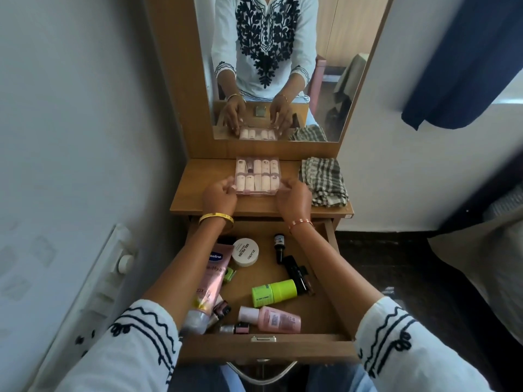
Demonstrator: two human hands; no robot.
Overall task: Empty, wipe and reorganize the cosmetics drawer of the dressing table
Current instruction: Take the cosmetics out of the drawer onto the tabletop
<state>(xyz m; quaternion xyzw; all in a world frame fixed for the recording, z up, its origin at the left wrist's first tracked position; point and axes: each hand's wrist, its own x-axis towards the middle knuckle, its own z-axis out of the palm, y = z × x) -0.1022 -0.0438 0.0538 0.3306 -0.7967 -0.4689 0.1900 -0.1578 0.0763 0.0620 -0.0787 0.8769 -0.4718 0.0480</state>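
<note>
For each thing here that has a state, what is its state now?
drawer: pulled open, cosmetics inside
clear box: on tabletop, closed, held at both near corners
left hand: grips box
right hand: grips box
checked cloth: crumpled on tabletop
green bottle: lying, capped

Both hands grip the near corners of a clear box [257, 176] of small pale bottles on the dressing table top [198, 193], the left hand [219, 195] at its left corner and the right hand [293, 196] at its right, with a checked cloth [324, 181] lying just beside it. Below, the drawer [266, 348] stands open, holding a pink tube [210, 281], a round white jar [245, 252], a green bottle [274, 292], a pink bottle [271, 318] and a small dark bottle [279, 247]. The mirror [325, 66] behind shows the same hands and box.
</note>
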